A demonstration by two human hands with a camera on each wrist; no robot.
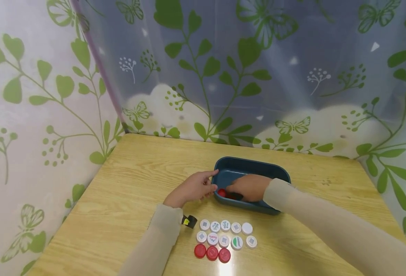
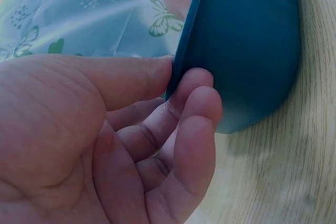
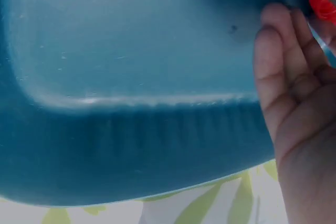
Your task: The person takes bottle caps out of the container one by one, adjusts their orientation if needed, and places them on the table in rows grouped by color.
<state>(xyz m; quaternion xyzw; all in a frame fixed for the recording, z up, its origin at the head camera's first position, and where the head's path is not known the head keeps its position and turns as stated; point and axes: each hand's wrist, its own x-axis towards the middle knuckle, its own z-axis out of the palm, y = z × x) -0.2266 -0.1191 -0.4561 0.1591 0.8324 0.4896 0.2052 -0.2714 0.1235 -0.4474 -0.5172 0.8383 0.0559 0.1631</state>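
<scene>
A dark blue plastic bin (image 1: pixel 254 163) stands on the table. My left hand (image 1: pixel 196 187) pinches its left rim, with the thumb inside and curled fingers outside, as the left wrist view shows. Inside the bin, my right hand (image 1: pixel 251 188) reaches down at the near left corner. In the right wrist view a red bottle cap (image 3: pixel 323 4) sits between its thumb and forefinger, partly cut off by the frame edge. Red also shows by the fingertips in the head view, as a cap (image 1: pixel 221 193); the hand hides what lies beneath it.
Nearer than the bin, several white bottle caps (image 1: pixel 212 239) lie in two rows, some with printed marks. Below them is a row of three red caps (image 1: pixel 212 253). The wooden table (image 1: pixel 147 165) meets leaf-patterned curtains (image 1: pixel 203 96) at its back and sides.
</scene>
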